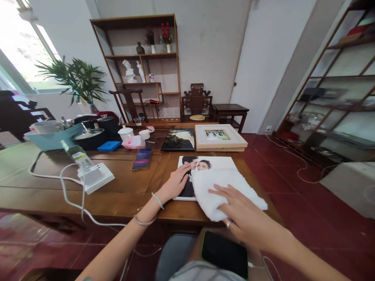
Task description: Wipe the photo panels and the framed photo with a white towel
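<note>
On the table lies a white photo panel (187,189) printed with two people, one in dark clothes. My left hand (176,182) rests flat on its left part with the fingers stretched out. A fluffy white towel (234,181) covers much of the panel's right part and hangs over its near edge. My right hand (234,207) holds the towel at its near side, with the index and middle fingers extended over the cloth and the others bent into it. The thumb is hidden. A ring shows on this hand.
Behind the panel are a dark picture panel (177,139) and a pale framed photo (221,137). An open white box (98,177), white cable, blue box (109,146), pots and a light blue basin (54,138) occupy the left side. A phone (225,253) lies on my lap.
</note>
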`<action>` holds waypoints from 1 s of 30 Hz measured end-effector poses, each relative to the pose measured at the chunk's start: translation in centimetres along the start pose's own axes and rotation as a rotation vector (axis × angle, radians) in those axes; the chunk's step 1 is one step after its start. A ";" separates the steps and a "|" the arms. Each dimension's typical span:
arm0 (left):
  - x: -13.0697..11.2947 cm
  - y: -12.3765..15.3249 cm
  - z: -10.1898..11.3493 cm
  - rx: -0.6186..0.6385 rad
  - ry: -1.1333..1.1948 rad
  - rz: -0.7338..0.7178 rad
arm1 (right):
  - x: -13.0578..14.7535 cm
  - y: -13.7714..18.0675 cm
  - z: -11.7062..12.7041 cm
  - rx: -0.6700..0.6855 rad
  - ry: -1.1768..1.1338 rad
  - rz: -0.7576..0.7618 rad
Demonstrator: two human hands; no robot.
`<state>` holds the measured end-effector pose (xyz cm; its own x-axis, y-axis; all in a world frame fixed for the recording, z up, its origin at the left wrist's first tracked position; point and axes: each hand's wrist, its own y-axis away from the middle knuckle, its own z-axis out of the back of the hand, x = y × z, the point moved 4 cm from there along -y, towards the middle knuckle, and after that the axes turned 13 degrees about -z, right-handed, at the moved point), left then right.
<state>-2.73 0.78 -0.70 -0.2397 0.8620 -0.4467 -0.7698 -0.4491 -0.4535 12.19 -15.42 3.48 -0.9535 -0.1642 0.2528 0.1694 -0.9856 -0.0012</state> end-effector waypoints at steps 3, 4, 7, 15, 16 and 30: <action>0.0 0.0 0.0 0.004 -0.004 -0.004 | -0.1 -0.1 0.2 -0.001 -0.012 0.004; 0.0 0.0 -0.1 0.006 -0.009 -0.005 | -0.4 -0.6 0.3 -0.013 -0.010 0.002; 0.1 0.0 -0.1 -0.001 -0.024 -0.020 | -1.8 -3.4 0.7 -0.066 0.019 -0.024; 0.1 -0.1 0.2 -0.006 -0.040 -0.037 | -3.4 -11.6 1.5 -0.165 0.107 -0.065; 0.1 0.0 0.2 -0.010 -0.037 -0.040 | -3.4 -11.8 1.5 -0.172 0.110 -0.068; 0.1 0.0 0.2 -0.022 -0.020 -0.013 | -0.1 -1.2 -1.9 -0.164 0.100 -0.012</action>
<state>-2.88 0.86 -0.59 -0.2413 0.8723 -0.4254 -0.7598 -0.4425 -0.4763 11.65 -14.31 1.59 -0.9767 -0.1473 0.1562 0.1224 -0.9798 -0.1584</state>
